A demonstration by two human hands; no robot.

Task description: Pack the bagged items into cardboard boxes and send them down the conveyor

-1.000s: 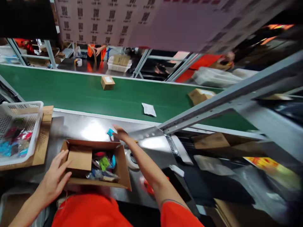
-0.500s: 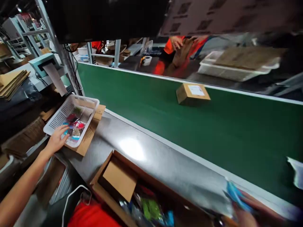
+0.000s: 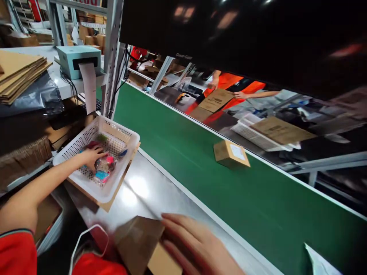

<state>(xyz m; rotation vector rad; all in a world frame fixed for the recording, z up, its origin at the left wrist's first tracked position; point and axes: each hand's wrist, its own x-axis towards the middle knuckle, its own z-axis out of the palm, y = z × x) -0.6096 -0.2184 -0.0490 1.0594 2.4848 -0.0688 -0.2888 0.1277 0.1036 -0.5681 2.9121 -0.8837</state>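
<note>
My left hand (image 3: 93,156) reaches into a white perforated plastic basket (image 3: 130,147). Its fingers are apart and curve down over several small clear plastic packets (image 3: 104,168) with pink, blue and dark contents; the fingertips are partly hidden. At the bottom of the view, my right hand (image 3: 197,240) is slightly blurred, with its fingers stretched out beside the raised flap of an open cardboard box (image 3: 140,238). No packet shows in this hand. Most of the box is cut off by the lower edge and covered by the hand.
A green conveyor belt (image 3: 177,152) carries a labelled carton (image 3: 229,152) and a pale bag (image 3: 319,261). A metal worktop (image 3: 151,187) runs alongside. To the left stand a label printer (image 3: 77,61) and flat cardboard (image 3: 20,72). Beyond the belt, a person (image 3: 229,91) handles cardboard.
My left hand has moved deeper into the basket. My right hand has come leftward to the box flap, and the blue packet it held no longer shows. The view has turned.
</note>
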